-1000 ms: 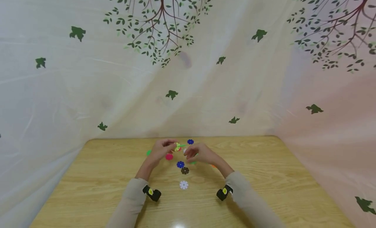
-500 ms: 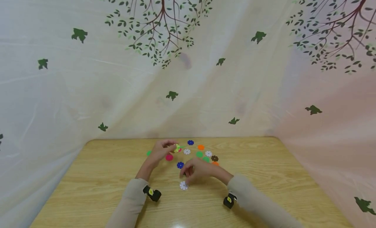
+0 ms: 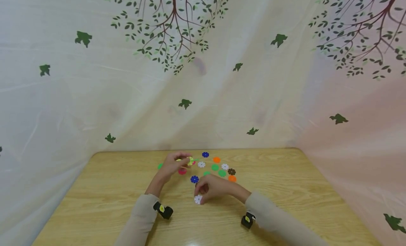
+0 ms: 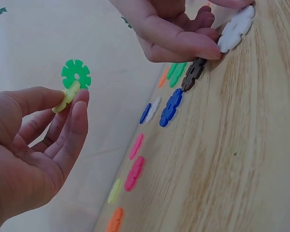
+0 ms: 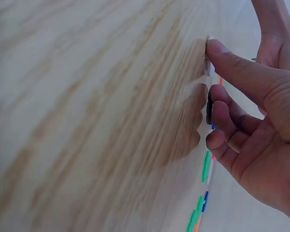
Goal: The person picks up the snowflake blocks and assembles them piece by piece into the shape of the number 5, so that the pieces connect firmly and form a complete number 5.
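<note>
- A pale hanging cloth [image 3: 127, 105], printed with leafy brown-branched trees and dark green shapes, rises behind everything.
- A light wood-grain table [image 3: 285, 203] reaches to that cloth.
- Two beige sleeves [image 3: 141, 214] cover the person's forearms.
- The right hand [image 3: 213, 187], low over the middle of the table, pinches a white notched plastic disc [image 3: 198, 199] at its edges between thumb and finger; whether that disc touches the wood I cannot tell.
- The left hand [image 3: 173, 164], farther back, pinches a yellow notched plastic disc [image 4: 65, 96] above the table. A bright green notched plastic disc [image 4: 76, 73] meets it at an angle, beyond the fingertips.
- Two small black cameras [image 3: 163, 210] sit at the wrists.
- Smallest, loose discs lie flat: a dark brown disc [image 4: 193, 76] beneath the right hand, a blue disc [image 3: 194, 179] just beside it, a pink disc [image 3: 182, 171] near the left hand, and an orange disc [image 3: 232, 179] beyond the right wrist.
</note>
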{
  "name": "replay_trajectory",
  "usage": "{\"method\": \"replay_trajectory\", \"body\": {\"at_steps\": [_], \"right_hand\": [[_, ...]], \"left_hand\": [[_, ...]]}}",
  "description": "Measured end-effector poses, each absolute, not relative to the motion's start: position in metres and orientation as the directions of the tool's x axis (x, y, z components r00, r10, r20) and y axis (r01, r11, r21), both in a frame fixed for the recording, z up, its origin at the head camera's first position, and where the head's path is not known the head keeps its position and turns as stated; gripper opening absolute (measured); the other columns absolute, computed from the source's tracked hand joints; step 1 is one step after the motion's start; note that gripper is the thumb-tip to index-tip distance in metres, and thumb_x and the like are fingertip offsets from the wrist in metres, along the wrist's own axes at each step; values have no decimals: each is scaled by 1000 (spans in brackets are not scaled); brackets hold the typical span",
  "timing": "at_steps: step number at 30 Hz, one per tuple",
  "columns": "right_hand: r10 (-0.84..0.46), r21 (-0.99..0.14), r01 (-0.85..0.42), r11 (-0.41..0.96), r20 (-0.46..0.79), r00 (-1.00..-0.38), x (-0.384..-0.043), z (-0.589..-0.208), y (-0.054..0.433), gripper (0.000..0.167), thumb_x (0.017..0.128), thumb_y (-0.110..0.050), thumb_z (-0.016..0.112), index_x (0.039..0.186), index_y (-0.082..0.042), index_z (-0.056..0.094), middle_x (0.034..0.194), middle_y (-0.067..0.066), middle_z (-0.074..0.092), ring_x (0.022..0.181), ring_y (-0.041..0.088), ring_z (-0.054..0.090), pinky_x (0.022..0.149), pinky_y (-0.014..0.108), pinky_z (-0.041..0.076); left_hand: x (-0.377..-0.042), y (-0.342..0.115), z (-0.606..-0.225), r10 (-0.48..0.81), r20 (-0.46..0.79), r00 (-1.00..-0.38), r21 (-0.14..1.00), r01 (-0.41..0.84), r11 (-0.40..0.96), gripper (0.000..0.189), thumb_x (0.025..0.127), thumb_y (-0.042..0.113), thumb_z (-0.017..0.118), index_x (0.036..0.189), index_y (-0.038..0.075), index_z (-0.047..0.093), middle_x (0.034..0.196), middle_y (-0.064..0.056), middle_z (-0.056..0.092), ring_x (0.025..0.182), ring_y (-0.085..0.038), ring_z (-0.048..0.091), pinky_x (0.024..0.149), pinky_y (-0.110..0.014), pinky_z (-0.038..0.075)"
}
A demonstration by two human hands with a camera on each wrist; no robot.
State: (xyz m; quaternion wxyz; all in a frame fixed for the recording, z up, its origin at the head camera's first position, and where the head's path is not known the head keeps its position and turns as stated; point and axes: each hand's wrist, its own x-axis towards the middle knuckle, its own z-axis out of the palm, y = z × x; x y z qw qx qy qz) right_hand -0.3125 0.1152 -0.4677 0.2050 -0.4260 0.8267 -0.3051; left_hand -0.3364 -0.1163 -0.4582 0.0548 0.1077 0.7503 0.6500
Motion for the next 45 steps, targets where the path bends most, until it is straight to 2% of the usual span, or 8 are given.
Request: {"method": "replay_trajectory", "body": {"at_steps": [6, 13, 21, 25, 34, 37, 41, 45], "right_hand": [[-798, -681, -566, 464, -44, -601, -322, -473, 119, 21, 79, -12, 88, 96, -14, 74, 86, -4, 65, 76, 0, 52, 70, 16, 48], [-743, -708, -523, 476, -5, -669, -329, -472, 124, 23, 80, -2, 83, 96, -11, 68, 88, 0, 63, 79, 6, 54, 71, 20, 50], [-640, -746, -454, 487, 49, -767, -341, -464, 130, 11, 90, -1, 74, 97, -8, 71, 90, 4, 70, 82, 8, 62, 74, 23, 53], [-569, -778, -412, 474, 87, -818, -350, -460, 134, 13, 91, -4, 73, 105, -4, 74, 96, 8, 74, 84, 8, 64, 77, 23, 55], [-400, -923, -229, 308, 93, -912, -362, -446, 137, 21, 95, -8, 71, 112, 3, 70, 95, 9, 73, 86, 31, 71, 78, 57, 59], [-382, -946, -216, 240, 112, -917, -363, -444, 136, 22, 95, -7, 71, 112, 7, 69, 93, 9, 74, 83, 25, 72, 81, 61, 58], [-365, -962, -202, 184, 124, -923, -362, -443, 135, 22, 94, -4, 71, 110, 10, 67, 91, 10, 75, 78, 15, 72, 81, 56, 60], [-352, -975, -175, 137, 118, -929, -361, -445, 132, 23, 92, -3, 73, 109, 11, 66, 90, 9, 75, 77, 15, 73, 82, 57, 60]], "left_hand": [[-337, -116, -460, 261, 76, -962, 987, 110, 117, 34, 99, 9, 65, 128, -9, 62, 102, -14, 70, 91, -25, 75, 81, -42, 63], [-336, -113, -460, 267, 70, -961, 989, 102, 110, 35, 98, 7, 67, 128, -10, 62, 101, -12, 70, 98, -38, 73, 87, -51, 61], [-336, -111, -458, 268, 64, -961, 990, 95, 103, 35, 97, 6, 67, 128, -10, 63, 98, -9, 70, 92, -27, 75, 89, -53, 60], [-336, -111, -457, 261, 57, -964, 992, 84, 95, 31, 97, 5, 67, 125, -8, 65, 96, -7, 69, 88, -21, 74, 88, -53, 60], [-334, -110, -456, 237, 51, -970, 994, 73, 85, 33, 98, 5, 65, 127, -9, 64, 96, -6, 68, 85, -15, 72, 88, -50, 61], [-333, -109, -457, 233, 52, -971, 994, 73, 82, 34, 98, 5, 65, 128, -11, 62, 95, -6, 68, 85, -15, 72, 87, -49, 61], [-332, -109, -458, 221, 52, -974, 994, 73, 87, 35, 98, 6, 65, 128, -12, 62, 96, -5, 68, 86, -14, 72, 87, -49, 61], [-331, -109, -458, 203, 54, -978, 993, 74, 93, 34, 98, 5, 65, 127, -11, 63, 98, -8, 68, 86, -14, 73, 87, -48, 62]]}}
